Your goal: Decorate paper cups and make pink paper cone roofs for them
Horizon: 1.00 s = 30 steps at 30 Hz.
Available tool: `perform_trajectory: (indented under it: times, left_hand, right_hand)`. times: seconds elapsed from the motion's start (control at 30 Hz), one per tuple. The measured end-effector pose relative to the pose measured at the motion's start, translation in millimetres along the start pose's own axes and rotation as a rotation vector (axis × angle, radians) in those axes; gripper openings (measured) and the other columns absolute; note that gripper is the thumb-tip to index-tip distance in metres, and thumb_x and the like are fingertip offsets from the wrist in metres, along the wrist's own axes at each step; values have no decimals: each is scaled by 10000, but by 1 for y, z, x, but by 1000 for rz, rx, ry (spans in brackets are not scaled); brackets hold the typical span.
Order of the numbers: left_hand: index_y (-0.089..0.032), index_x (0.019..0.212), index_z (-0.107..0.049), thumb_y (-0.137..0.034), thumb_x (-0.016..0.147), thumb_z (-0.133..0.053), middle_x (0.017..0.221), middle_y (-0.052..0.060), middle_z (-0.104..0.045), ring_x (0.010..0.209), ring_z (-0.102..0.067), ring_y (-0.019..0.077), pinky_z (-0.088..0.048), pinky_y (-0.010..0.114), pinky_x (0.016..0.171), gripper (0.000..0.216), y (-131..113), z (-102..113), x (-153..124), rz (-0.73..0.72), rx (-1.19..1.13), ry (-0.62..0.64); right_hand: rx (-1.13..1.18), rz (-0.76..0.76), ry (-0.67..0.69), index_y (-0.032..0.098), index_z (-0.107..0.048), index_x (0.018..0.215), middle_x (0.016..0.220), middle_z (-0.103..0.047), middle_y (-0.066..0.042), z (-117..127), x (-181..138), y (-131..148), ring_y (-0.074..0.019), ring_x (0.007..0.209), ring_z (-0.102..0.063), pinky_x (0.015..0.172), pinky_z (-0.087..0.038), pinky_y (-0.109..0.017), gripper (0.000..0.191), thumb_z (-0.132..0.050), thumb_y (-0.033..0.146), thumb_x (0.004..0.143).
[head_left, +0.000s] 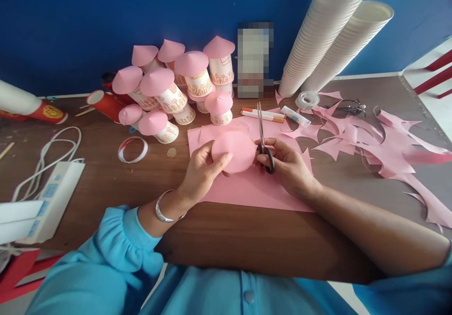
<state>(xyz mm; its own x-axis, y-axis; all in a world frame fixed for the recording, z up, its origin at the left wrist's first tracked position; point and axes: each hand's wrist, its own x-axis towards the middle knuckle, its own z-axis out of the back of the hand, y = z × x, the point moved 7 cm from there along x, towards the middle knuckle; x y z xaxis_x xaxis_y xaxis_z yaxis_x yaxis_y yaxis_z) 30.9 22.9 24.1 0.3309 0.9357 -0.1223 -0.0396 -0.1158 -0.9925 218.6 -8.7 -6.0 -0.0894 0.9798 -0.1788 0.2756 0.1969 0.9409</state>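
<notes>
Pink paper disc (234, 151) is pinched in the left hand (202, 170), mid-view, above a pink sheet (247, 191). At the disc's three o'clock, scissors (262, 138) pointed toward twelve are gripped in the right hand (291, 168). Cone-topped cups (173, 99) are grouped toward eleven.

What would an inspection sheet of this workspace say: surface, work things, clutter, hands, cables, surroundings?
Surface: brown table, pink sheet lying on it beneath the hands.
Work things: a pink disc and black-handled scissors.
Clutter: pink offcuts strewn on the right; a tape roll on the left.
Hands: left hand pinches the disc; right hand holds the scissors, blades pointing away.
Cables: white cable, looped beside a white strip on the left.
Surroundings: blue wall behind; cone-topped cups and two cup stacks before it.
</notes>
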Motion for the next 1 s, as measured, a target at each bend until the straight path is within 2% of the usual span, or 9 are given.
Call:
perform_trajectory:
  times: [0.13,0.23,0.47,0.53,0.63,0.73,0.8,0.9,1.0]
  left_hand:
    - [-194,984,-720,-442,835,-777,825,14,-686,674,-604,151,-555,274,563,295,-1,6,3,-3,-79,-34]
    - [-198,954,-719,-436,825,-782,823,10,-682,690,-605,157,-551,274,566,278,-3,9,5,-8,-72,-58]
    - [-187,920,-690,-474,873,-743,784,10,-663,679,-588,157,-542,293,624,295,-5,6,4,-51,68,-34]
    - [-197,909,-700,-430,903,-719,850,32,-685,769,-628,179,-568,315,719,234,-15,8,3,-210,238,-51]
    - [-252,926,-751,-280,899,-715,1012,60,-720,978,-670,224,-575,388,918,53,-39,7,-5,-649,629,-64]
    - [-318,973,-767,-179,882,-712,997,35,-717,1004,-660,220,-576,444,979,175,-50,2,-22,-1087,877,-92]
    - [-343,1016,-759,-154,862,-748,995,14,-708,1005,-651,209,-570,459,1016,244,-50,0,-31,-1276,928,-115]
    - [-353,1094,-739,-138,849,-776,1083,16,-699,1062,-651,212,-560,447,1044,327,-49,-1,-34,-1329,905,-127]
    - [-316,1237,-691,-198,880,-766,1231,72,-673,1141,-648,236,-562,430,1025,383,-50,7,-22,-1111,711,-172]
  right_hand:
    - [-10,27,63,231,-647,1120,784,-720,-5,-4,-2,4,-171,657,-659,614,-522,-314,507,-835,579,804]
    - [-14,31,100,231,-637,1124,805,-736,-11,-6,-4,4,-169,646,-665,594,-509,-303,510,-855,552,794]
    - [58,4,40,245,-659,1126,868,-762,-19,-4,-2,2,-159,666,-647,597,-486,-290,537,-910,505,729]
    - [92,-17,15,235,-671,1090,821,-745,-9,-3,-2,4,-148,635,-621,586,-471,-285,520,-915,507,719]
    - [146,-81,15,218,-689,1048,712,-682,18,-5,-4,5,-142,597,-599,557,-448,-275,497,-919,500,710]
    - [211,-129,19,206,-714,1018,696,-622,51,-7,-5,5,-108,566,-580,538,-434,-249,483,-949,447,672]
    - [228,-139,11,207,-720,999,718,-610,66,-8,-6,4,-76,539,-551,521,-419,-232,467,-968,384,645]
    - [199,-107,12,225,-707,998,689,-609,78,-7,-7,5,-77,523,-548,513,-413,-231,440,-962,328,655]
    - [155,-12,-6,241,-687,1022,637,-601,89,-4,-7,11,-93,519,-566,525,-434,-241,424,-939,323,691]
